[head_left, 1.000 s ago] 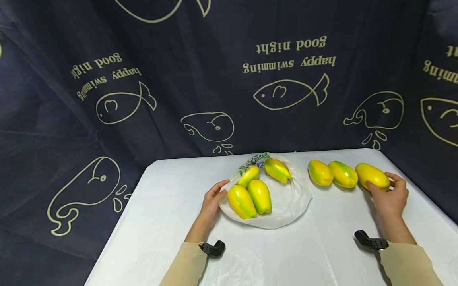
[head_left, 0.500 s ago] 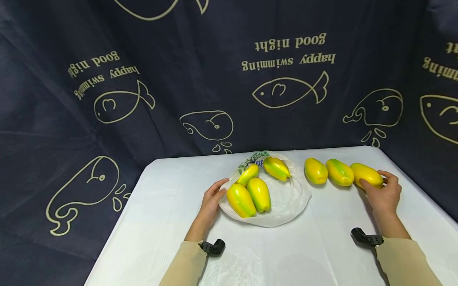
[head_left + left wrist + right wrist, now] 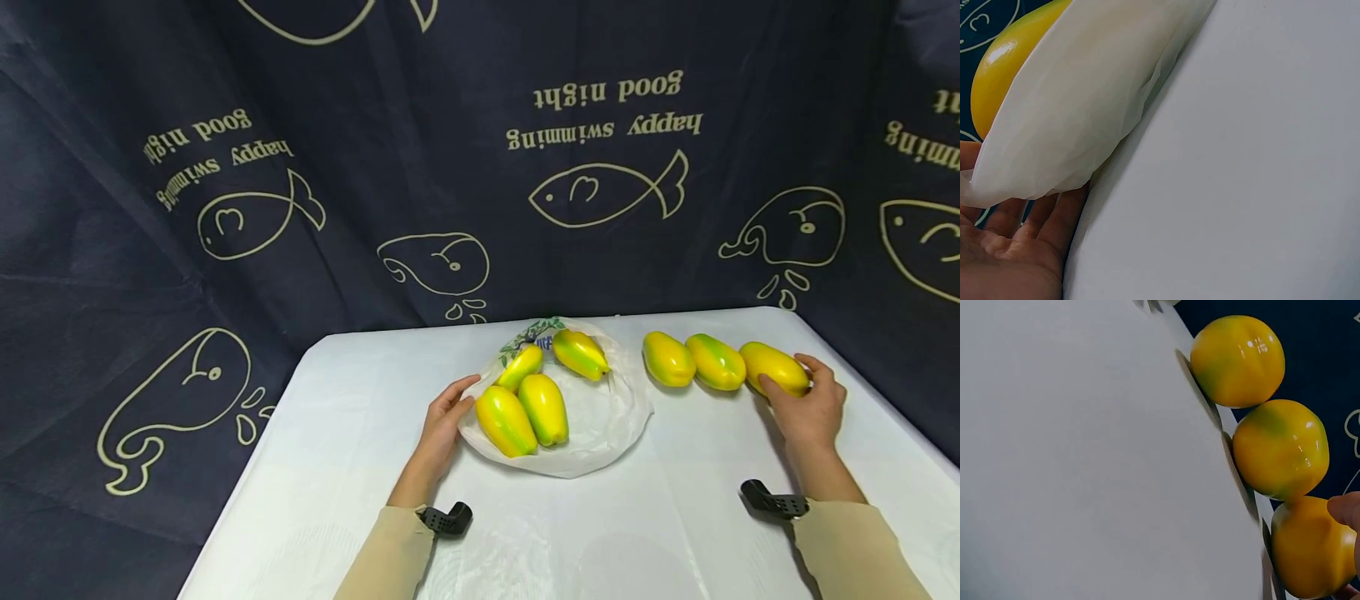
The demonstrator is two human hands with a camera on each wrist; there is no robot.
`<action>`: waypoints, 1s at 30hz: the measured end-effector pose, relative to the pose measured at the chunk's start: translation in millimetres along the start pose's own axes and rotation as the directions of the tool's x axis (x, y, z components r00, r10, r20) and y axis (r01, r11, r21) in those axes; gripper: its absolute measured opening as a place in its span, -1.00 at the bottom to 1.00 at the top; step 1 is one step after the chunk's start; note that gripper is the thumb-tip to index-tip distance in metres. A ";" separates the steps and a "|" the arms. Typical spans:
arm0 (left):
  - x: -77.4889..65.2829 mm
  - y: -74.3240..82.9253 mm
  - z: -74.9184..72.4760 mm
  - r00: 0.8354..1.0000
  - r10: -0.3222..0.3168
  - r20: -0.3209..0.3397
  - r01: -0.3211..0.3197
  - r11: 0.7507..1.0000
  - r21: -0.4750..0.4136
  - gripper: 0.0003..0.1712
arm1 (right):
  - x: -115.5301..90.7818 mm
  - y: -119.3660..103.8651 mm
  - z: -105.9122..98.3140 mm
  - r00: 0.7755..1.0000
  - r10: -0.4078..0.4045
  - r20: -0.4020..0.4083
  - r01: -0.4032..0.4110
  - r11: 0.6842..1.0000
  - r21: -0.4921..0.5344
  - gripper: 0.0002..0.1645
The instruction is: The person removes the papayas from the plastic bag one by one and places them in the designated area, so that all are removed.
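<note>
Fingers of the left hand, left of the frame's centre, are curled at a white plastic bag, whose left rim is pinched beneath the thumb. The hand is followed down to the lower edge by a beige sleeve and a black wrist device. Four yellow-green papayas are held inside the spread bag: two plump ones are laid side by side at its left front, a partly hidden one is placed behind them, and another is rested at the back. Right of the bag, two papayas are lined up on the white-covered desk. Beside them, the row's rightmost papaya is gripped at its right end between thumb and fingers of the right hand. At the right edge, fish outlines are shown on a dark curtain.
</note>
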State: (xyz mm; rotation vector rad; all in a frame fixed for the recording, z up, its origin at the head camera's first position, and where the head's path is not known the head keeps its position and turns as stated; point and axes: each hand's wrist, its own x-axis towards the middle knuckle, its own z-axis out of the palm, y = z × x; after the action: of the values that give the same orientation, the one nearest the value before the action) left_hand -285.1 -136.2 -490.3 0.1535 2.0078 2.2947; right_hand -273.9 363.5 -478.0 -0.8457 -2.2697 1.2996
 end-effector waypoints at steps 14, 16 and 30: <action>-1.5 0.3 0.4 1.000 -0.012 -0.019 0.012 1.000 0.019 -0.55 | -10.0 -6.4 -3.9 0.994 -0.101 -0.051 0.096 0.991 -0.096 -0.19; -2.1 0.5 0.3 1.000 -0.006 -0.015 0.006 1.000 0.019 -0.54 | -14.4 -10.5 -4.0 0.988 -0.132 -0.083 0.125 0.989 -0.085 -0.23; -0.7 -0.7 -0.3 1.000 -0.008 0.010 0.008 1.000 0.003 -0.54 | -46.6 -61.7 1.5 0.955 -0.271 -0.118 0.276 0.961 0.034 -0.32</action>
State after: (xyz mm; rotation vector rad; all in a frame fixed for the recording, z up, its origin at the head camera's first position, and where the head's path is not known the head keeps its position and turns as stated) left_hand -284.4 -136.4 -491.0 0.1571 2.0033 2.2819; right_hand -259.3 307.4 -426.8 -0.5479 -2.1654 1.1480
